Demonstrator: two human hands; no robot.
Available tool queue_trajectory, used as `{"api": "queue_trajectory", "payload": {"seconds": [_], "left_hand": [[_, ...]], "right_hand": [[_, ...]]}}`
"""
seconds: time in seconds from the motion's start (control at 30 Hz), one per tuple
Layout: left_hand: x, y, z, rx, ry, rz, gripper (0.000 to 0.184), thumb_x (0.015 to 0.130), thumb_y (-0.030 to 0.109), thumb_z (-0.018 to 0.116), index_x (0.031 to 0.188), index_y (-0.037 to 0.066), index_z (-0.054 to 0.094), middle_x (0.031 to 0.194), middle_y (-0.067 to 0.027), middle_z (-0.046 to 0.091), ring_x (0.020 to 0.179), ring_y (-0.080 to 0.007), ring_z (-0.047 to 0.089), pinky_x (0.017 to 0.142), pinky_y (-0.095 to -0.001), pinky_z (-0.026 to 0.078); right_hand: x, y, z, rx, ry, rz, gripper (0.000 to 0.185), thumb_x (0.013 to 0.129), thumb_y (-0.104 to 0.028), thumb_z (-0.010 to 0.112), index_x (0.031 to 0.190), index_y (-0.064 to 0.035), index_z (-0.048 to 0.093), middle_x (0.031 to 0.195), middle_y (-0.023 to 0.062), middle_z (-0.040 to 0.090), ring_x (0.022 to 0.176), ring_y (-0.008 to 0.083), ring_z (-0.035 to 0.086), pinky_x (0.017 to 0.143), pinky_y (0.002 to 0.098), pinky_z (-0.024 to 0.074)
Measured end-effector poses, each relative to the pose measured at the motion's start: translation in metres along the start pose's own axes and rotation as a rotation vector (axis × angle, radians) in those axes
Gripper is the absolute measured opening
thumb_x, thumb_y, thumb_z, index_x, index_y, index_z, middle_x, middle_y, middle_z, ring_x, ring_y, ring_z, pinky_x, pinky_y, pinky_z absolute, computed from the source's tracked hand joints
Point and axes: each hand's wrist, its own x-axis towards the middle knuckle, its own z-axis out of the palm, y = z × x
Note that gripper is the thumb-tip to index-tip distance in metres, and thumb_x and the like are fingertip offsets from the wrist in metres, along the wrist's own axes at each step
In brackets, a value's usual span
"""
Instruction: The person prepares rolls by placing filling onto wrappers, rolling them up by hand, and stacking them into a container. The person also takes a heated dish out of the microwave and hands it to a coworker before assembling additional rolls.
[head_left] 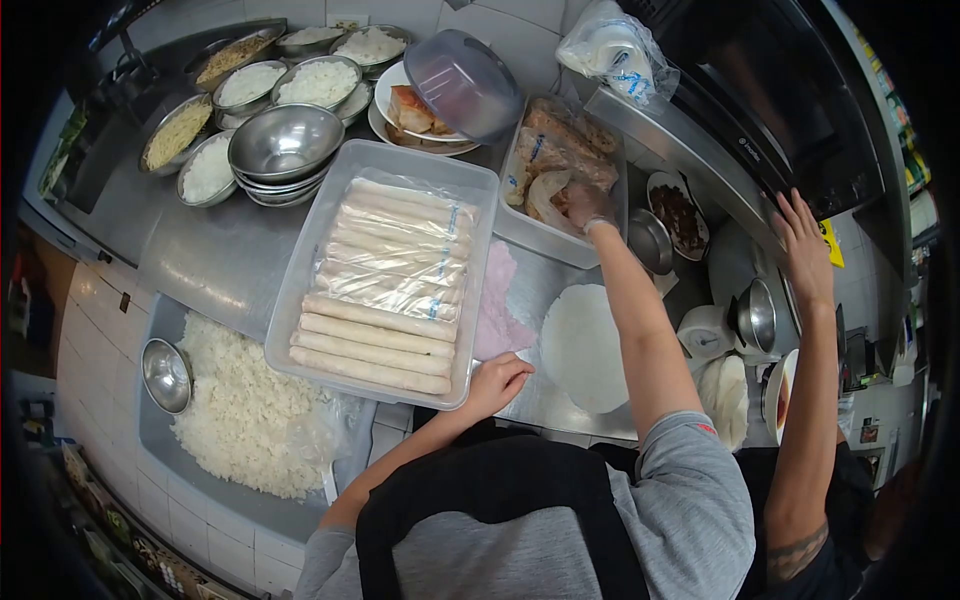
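My left hand [503, 383] rests at the counter's front edge, beside the near right corner of a clear plastic tray [483, 240]. Its fingers are curled closed, with nothing visible in them. Inside the tray lie several pale rolls [375, 350], the far ones under a plastic sheet. My right hand [587, 205] reaches down into a plastic bin [560, 241] among bags of brownish food [555, 135]. Its fingers are blurred and partly covered by what looks like thin plastic. A round white wrapper sheet [583, 350] lies flat below my right forearm, and a pink cloth [503, 300] beside it.
A grey tub [160, 420] of white rice with a steel bowl [167, 376] stands at left. Stacked bowls [285, 140] and rice bowls [318, 82] fill the back left. At right are a co-worker's raised hand [803, 240], a scale [705, 330] and a metal shelf [690, 150].
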Motion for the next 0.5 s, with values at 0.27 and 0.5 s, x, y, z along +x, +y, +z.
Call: {"api": "queue_trajectory", "payload": {"seconds": [0.27,0.5], "left_hand": [[0.0,0.0,0.001,0.007,0.009,0.009,0.014,0.085,0.003,0.059,0.097,0.003,0.067,0.081,-0.0112,0.06,0.064,-0.0237,0.059,0.058,-0.0332,0.046],[0.002,0.004,0.0,-0.022,-0.029,-0.074,0.012,0.084,0.007,0.06,0.093,0.003,0.067,0.081,-0.0105,0.061,0.063,-0.0242,0.06,0.057,-0.0338,0.047]], "right_hand": [[-0.019,0.047,-0.012,1.689,-0.121,0.195,0.043,0.088,-0.027,0.067,0.119,0.0008,0.056,0.102,0.0064,0.064,0.105,0.0228,0.059,0.083,0.0402,0.0482],[-0.013,0.075,-0.022,1.345,-0.182,0.251,0.039,0.09,-0.032,0.065,0.111,0.0005,0.061,0.097,0.0063,0.065,0.096,0.0211,0.063,0.076,0.0368,0.0504]]}}
